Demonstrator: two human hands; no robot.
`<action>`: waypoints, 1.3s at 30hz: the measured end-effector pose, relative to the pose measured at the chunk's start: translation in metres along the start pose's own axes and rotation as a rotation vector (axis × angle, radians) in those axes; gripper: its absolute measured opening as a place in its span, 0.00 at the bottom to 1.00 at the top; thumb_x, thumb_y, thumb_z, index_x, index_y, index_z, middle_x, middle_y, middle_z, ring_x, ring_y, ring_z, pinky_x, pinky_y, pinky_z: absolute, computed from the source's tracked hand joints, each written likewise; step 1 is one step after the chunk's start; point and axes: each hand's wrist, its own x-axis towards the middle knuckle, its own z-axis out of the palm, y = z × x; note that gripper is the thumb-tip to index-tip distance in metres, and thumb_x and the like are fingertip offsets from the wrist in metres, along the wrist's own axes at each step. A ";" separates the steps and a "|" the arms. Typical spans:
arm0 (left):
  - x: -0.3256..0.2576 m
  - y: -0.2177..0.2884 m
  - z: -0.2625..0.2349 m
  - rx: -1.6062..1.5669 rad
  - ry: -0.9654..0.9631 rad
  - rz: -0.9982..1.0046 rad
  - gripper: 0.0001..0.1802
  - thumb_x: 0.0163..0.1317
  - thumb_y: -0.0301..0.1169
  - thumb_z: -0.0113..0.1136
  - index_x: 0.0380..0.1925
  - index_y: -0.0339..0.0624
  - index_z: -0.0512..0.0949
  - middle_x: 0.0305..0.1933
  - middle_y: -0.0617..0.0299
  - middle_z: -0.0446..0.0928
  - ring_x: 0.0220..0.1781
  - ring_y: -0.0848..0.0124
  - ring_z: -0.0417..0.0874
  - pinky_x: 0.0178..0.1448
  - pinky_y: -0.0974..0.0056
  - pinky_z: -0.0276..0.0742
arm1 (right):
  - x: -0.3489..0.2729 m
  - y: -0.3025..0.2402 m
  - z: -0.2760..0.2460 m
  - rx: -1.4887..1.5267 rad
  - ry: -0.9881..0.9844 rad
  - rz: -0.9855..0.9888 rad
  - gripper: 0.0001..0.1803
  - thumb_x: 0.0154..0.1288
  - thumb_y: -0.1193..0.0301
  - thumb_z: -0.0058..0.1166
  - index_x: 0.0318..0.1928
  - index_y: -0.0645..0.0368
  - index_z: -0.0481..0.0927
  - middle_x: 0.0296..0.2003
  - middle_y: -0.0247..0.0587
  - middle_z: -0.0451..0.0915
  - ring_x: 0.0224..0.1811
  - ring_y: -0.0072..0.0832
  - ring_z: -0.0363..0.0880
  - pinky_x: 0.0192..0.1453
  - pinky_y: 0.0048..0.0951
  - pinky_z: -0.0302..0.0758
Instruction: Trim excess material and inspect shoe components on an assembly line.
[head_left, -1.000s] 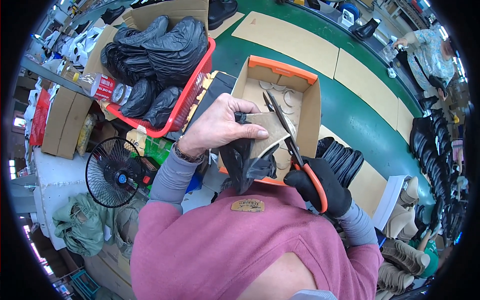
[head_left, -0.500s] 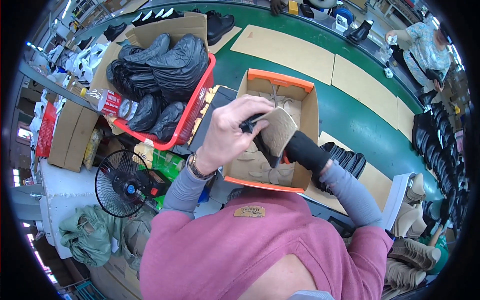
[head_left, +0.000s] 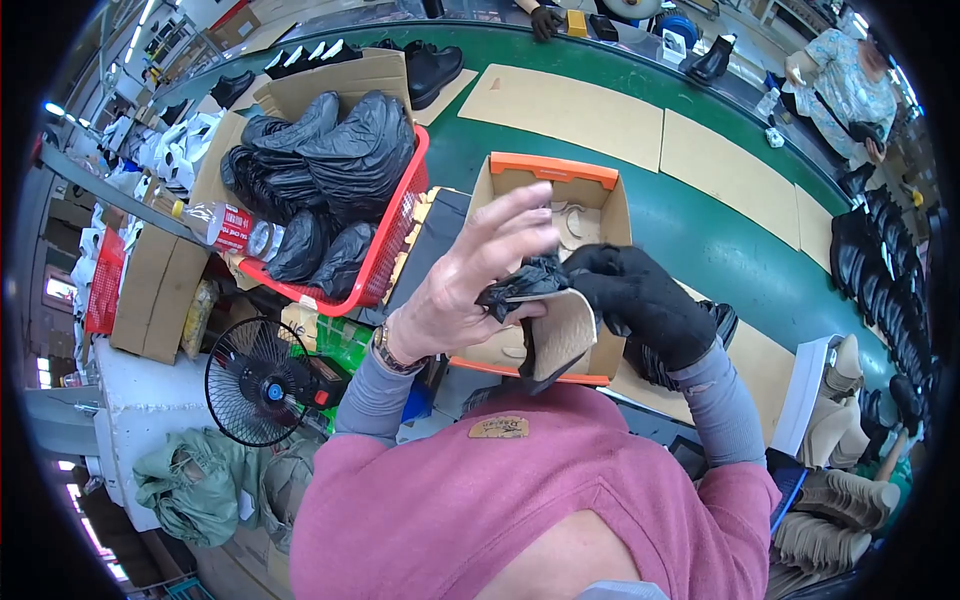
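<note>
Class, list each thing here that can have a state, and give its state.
Left hand: bare, fingers spread
Right hand: gloved, fingers curled
Beige piece: curved, black material against it
Box: open, scraps inside
Red basket: loaded above its rim
Bottle: capped, on its side
Fan: running or not, cannot tell

- Wearer's hands: two — one bare left hand, one black-gloved right hand
- One tan-faced piece between them
- One orange-rimmed box
- One fan
- One red-labelled bottle
- Three cardboard sheets beyond the box
- Black-wrapped pieces in the red basket — several, too overlapped to count
</note>
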 end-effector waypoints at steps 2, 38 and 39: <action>-0.003 0.003 0.004 -0.130 0.036 -0.199 0.50 0.47 0.23 0.74 0.69 0.44 0.57 0.73 0.39 0.53 0.69 0.47 0.68 0.62 0.51 0.77 | -0.009 -0.007 0.001 0.059 0.077 0.060 0.10 0.63 0.68 0.58 0.41 0.61 0.80 0.30 0.32 0.76 0.34 0.16 0.74 0.38 0.20 0.71; 0.014 -0.008 0.028 -0.984 0.238 -0.418 0.36 0.51 0.20 0.64 0.63 0.41 0.66 0.69 0.44 0.64 0.71 0.57 0.66 0.71 0.56 0.61 | -0.003 0.018 0.014 -1.027 0.890 -0.758 0.23 0.51 0.76 0.61 0.51 0.57 0.74 0.35 0.45 0.79 0.35 0.45 0.79 0.37 0.39 0.75; 0.019 -0.003 0.029 -0.797 0.280 -0.485 0.37 0.53 0.17 0.61 0.65 0.41 0.63 0.69 0.43 0.63 0.72 0.56 0.65 0.72 0.57 0.60 | -0.006 0.014 0.017 -1.083 0.865 -0.783 0.23 0.51 0.76 0.61 0.50 0.57 0.74 0.35 0.45 0.78 0.36 0.44 0.79 0.37 0.38 0.74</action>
